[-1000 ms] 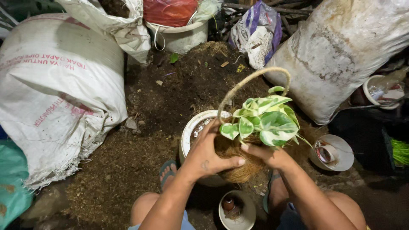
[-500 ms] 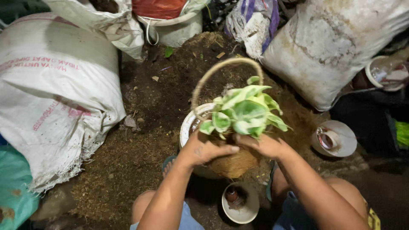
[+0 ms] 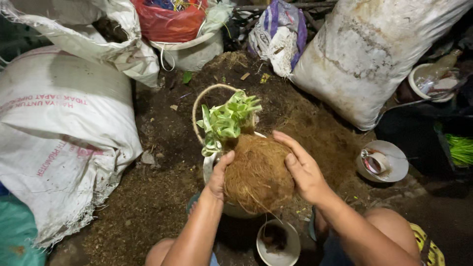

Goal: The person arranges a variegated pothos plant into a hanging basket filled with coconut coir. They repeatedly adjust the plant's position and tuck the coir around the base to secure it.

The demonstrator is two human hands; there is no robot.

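Both hands are cupping a round brown fibre ball, the left hand at its 9 o'clock side with fingers wrapped on, the right hand at 3 o'clock, fingers pressing flat. It looks like the ball is being squeezed into shape, tipped over a white pot. Green leaves and a loop handle are sticking out at 11 o'clock. Next, even pressing seems needed. The pot is mostly hiding under the ball, and the small bowl at 6 o'clock is too dark to see inside
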